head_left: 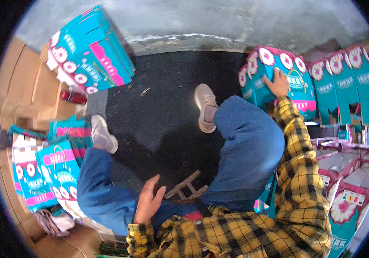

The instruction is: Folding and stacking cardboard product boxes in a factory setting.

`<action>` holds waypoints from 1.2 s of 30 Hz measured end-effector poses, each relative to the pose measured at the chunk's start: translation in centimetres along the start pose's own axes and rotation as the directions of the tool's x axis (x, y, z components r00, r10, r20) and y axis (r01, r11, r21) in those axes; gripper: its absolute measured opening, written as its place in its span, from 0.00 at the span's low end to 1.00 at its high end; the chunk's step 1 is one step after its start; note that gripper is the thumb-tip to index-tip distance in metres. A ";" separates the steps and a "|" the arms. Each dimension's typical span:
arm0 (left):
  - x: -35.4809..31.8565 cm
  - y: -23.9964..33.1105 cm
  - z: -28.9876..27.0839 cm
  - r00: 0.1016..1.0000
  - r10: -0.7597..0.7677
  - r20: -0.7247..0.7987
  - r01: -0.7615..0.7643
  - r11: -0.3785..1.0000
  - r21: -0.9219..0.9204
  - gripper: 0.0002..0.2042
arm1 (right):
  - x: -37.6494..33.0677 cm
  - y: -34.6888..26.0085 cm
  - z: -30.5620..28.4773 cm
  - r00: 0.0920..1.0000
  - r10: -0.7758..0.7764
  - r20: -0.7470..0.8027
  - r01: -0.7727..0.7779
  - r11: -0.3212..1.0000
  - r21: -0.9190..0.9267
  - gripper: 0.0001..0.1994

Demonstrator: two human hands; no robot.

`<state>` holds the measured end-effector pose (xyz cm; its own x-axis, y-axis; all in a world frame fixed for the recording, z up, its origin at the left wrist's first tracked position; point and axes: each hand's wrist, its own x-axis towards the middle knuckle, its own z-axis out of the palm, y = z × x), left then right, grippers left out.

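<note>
My right hand (278, 83) reaches out to the far right and rests on a teal carton (297, 84) printed with white and pink flowers. Its fingers are stretched out on the carton's face, next to a thin yellowish cord handle (303, 86). My left hand (149, 200) hovers above my lap, empty, with thumb and fingers apart. More folded teal cartons (343, 81) stand in a row just right of the one I touch. Between my legs a small wooden frame (187, 187) shows in part; my lap hides the remainder.
A stack of flat teal cartons (92, 53) lies at the far left, with a dark red can (73, 97) beside it. Other cartons (57, 170) pile up at left, near brown cardboard boxes (23, 81). Open cartons (344, 165) crowd the right. A black mat (154, 99) covers the floor.
</note>
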<state>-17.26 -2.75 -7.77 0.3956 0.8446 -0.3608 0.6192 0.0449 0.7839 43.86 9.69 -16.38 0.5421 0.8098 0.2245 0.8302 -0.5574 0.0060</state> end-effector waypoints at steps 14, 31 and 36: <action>-5.8 -0.4 -1.2 0.953 0.294 -0.068 -0.302 0.928 -0.217 0.22 | -12.0 -24.9 -27.3 0.412 -0.896 0.165 0.730 0.433 0.529 0.27; -4.9 -33.2 -10.2 0.579 -0.743 -0.335 -0.718 -0.270 -0.642 0.13 | -17.6 -29.0 -19.4 0.119 -0.851 0.511 0.912 0.298 0.283 0.26; -2.5 -36.6 -12.2 0.423 -0.859 -0.289 -0.870 -0.295 -0.395 0.17 | -18.2 -29.5 -19.5 0.136 -0.827 0.546 0.912 0.319 0.257 0.25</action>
<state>-49.20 0.03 -29.39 -0.5608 0.4728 -0.6796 -0.7948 -0.5373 0.2820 7.02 7.83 -1.68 -0.5422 0.6707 -0.5062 0.7929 0.6077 -0.0441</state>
